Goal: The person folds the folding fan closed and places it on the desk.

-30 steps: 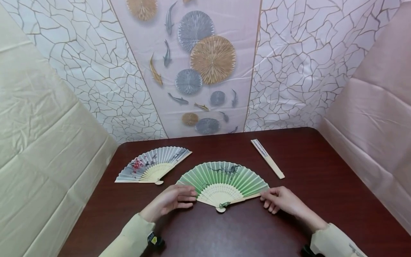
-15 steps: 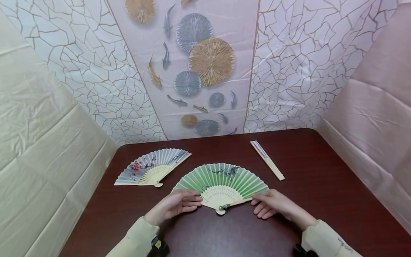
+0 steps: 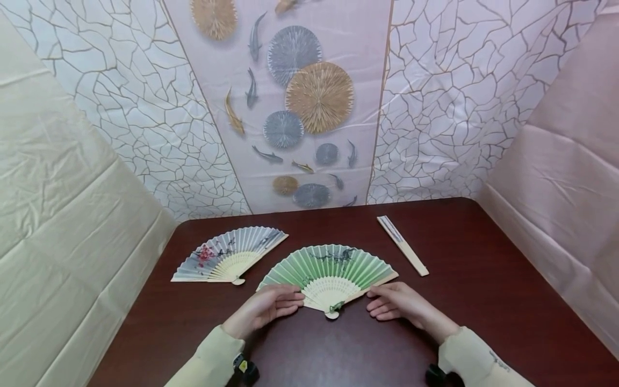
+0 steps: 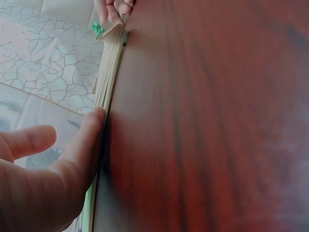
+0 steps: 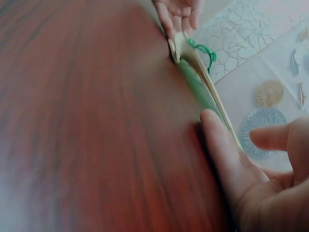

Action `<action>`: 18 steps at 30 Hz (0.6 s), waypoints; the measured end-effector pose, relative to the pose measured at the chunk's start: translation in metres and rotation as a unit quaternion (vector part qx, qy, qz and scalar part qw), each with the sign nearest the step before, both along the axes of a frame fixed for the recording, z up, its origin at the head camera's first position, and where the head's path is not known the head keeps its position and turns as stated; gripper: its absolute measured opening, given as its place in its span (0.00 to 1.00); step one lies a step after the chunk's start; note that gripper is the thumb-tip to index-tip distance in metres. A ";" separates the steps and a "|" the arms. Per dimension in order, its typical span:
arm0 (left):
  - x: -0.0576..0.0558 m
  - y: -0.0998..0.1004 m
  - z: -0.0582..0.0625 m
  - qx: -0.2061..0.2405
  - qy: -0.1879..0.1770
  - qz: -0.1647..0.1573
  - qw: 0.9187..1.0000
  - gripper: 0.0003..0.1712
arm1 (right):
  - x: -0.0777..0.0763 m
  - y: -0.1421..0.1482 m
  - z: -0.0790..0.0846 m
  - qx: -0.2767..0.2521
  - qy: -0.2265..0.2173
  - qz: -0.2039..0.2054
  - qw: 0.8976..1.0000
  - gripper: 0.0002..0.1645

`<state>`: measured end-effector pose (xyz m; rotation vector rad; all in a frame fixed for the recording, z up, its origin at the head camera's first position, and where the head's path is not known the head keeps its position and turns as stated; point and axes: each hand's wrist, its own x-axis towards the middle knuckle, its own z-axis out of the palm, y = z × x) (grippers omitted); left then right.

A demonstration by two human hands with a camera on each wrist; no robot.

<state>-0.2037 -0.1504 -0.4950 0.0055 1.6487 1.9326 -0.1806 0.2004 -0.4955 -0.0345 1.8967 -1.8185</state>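
A green folding fan (image 3: 348,269) lies spread on the table, its pivot towards me with a green knotted cord (image 3: 337,306). My left hand (image 3: 263,307) rests at the fan's left outer rib, fingers nearly straight. Against the right outer rib lie the straight fingers of my right hand (image 3: 408,306). In the left wrist view, a fingertip touches the stacked ribs (image 4: 110,63) while the thumb stands apart. The right wrist view likewise has the thumb (image 5: 270,137) off the fan and a finger along its edge. My left hand covers part of the fan's left side.
A grey-blue fan (image 3: 232,255) with red blossoms lies spread at the back left. Towards the back right, a folded fan (image 3: 403,247) lies slantwise. The dark red table (image 3: 483,258) meets patterned cloth (image 3: 309,107) at its far edge.
My right hand has moved inward to the left, and the green fan's right edge has swung up, turning away from me. My left hand has shifted slightly right.
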 end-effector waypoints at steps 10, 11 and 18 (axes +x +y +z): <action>-0.008 0.004 -0.005 -0.010 0.005 0.018 1.000 0.23 | -0.013 -0.013 -0.002 -0.087 -0.037 0.010 0.995 0.29; -0.009 0.004 -0.005 -0.012 0.007 0.018 1.000 0.23 | -0.014 -0.015 -0.003 -0.095 -0.038 0.007 0.995 0.28; -0.013 0.007 -0.004 -0.025 0.004 0.016 1.000 0.23 | -0.021 -0.026 -0.002 -0.106 -0.035 -0.028 0.993 0.18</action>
